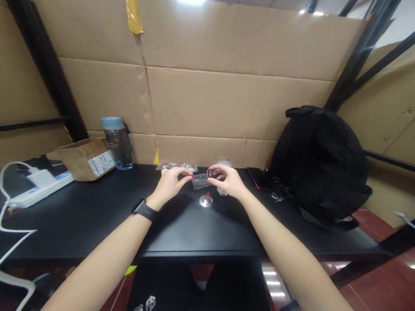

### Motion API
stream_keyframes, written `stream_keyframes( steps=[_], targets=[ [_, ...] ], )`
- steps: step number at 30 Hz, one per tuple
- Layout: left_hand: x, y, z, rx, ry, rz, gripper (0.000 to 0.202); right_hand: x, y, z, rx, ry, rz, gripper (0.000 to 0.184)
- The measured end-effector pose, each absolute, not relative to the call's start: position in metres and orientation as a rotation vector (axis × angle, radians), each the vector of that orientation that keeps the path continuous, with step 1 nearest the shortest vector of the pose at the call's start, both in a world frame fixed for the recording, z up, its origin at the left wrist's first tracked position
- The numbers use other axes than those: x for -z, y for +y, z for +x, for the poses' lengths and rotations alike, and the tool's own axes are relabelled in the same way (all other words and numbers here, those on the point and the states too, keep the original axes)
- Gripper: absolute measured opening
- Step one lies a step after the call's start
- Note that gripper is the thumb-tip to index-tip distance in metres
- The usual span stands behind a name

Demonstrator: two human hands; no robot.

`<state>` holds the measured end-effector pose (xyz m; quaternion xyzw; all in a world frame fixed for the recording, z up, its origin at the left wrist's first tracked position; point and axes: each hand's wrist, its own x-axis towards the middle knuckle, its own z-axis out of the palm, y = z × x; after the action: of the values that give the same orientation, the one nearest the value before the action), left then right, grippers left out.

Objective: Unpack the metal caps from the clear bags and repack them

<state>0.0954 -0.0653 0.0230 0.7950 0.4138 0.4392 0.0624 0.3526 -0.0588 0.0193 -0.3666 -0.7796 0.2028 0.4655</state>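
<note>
Both my arms reach forward over a black table. My left hand, with a black watch on the wrist, pinches a small red piece between its fingertips. My right hand is closed round a small dark round object that I cannot name. Between the hands lies a small clear plastic bag. A small shiny metal disc with a red bit on top sits on the table just below the hands. More clear packets lie behind, against the cardboard wall.
A black backpack stands at the right, with a dark phone-like slab beside it. At the left are a water bottle, a brown paper parcel, and a white power strip with a cable. Cardboard sheets wall the back.
</note>
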Motion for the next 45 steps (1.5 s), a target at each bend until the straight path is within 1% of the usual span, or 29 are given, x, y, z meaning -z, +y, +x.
stream_keyframes(
  steps=[8,13,16,25,30,34,39,45],
  targets=[
    [-0.013,-0.064,0.107,-1.354,1.075,2.263,0.019,-0.016,-0.073,0.325,-0.577,-1.818,-0.782,0.045],
    [-0.011,-0.064,0.116,-1.434,0.926,2.286,0.019,-0.017,-0.081,0.315,-0.473,-1.834,-0.734,0.035],
    [-0.012,-0.066,0.118,-1.423,0.875,2.283,0.019,-0.018,-0.083,0.313,-0.448,-1.835,-0.730,0.035],
    [-0.011,-0.070,0.120,-1.483,0.990,2.306,0.013,-0.010,-0.079,0.311,-0.527,-1.776,-0.754,0.036],
    [-0.012,-0.073,0.120,-1.545,1.101,2.430,0.012,-0.007,-0.075,0.312,-0.689,-1.794,-0.810,0.033],
    [-0.015,-0.075,0.118,-1.584,1.152,2.500,0.012,-0.004,-0.068,0.316,-0.731,-1.837,-0.817,0.038],
    [-0.016,-0.075,0.118,-1.562,1.135,2.558,0.015,-0.001,-0.064,0.317,-0.671,-1.909,-0.776,0.025],
    [-0.021,-0.077,0.115,-1.556,1.100,2.385,0.027,-0.005,-0.065,0.320,-0.550,-1.995,-0.834,0.020]
  ],
)
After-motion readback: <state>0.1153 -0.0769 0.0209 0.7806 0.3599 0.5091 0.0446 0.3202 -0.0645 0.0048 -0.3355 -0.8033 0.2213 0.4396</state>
